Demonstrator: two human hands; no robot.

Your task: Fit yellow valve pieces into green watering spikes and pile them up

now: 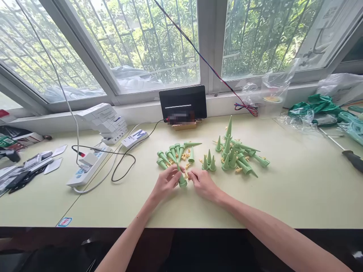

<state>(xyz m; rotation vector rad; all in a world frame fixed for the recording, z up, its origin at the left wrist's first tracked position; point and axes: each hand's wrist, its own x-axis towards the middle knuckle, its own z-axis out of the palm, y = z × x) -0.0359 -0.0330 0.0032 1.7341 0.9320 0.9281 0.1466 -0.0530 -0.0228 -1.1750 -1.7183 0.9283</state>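
My left hand (165, 182) is closed around a green plant watering spike (183, 183), its wide capped end low and toward me. Beside it, my right hand (204, 184) pinches a small yellow valve (186, 175) against or very near the spike's side; whether the valve is seated in it I cannot tell. Just beyond my left hand lie several loose green spikes (162, 155) with small yellow valves (185, 155) among them. To the right is a pile of green spikes (233, 155), many with yellow valves attached, some upright and some on their sides.
A tablet (183, 102) leans by the window behind the spikes. On the left are a power strip (89, 166), a white box (135, 138), stacked white boxes (109, 122) and a black cable (124, 178). A black-handled screwdriver (351, 158) and plastic bags (326, 109) lie right.
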